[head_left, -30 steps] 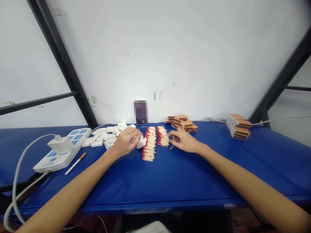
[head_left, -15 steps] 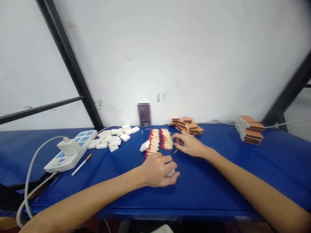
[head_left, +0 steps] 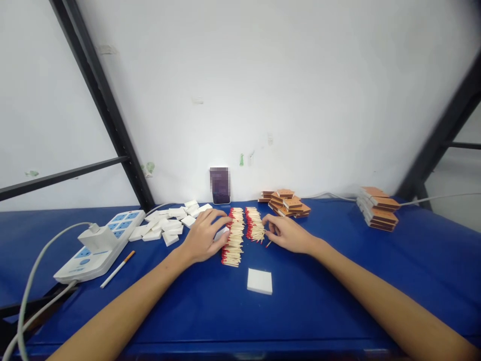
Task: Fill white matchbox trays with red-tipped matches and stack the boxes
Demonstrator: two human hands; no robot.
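Two rows of red-headed matches lie on the blue table: a longer left row (head_left: 235,238) and a shorter right row (head_left: 255,223). My left hand (head_left: 206,235) is at the left row's edge, its thumb and fingers apart around a small white box (head_left: 221,233); whether they press on it I cannot tell. Beside the right row rests my right hand (head_left: 286,233), thumb and index finger apart at the match ends, the other fingers curled. A loose match (head_left: 268,244) lies below its thumb. Another flat white box (head_left: 259,281) lies on the table in front of the rows.
A heap of small white boxes (head_left: 165,224) lies at the left, near a power strip (head_left: 101,245) and a cigarette (head_left: 117,269). Brown matchboxes (head_left: 287,203) are piled at the back, with another stack (head_left: 379,208) at the right. A dark phone-like object (head_left: 220,185) leans on the wall.
My left hand has let go of one white box on the table and moved up and left to another beside the left match row. My right hand stays by the right row.
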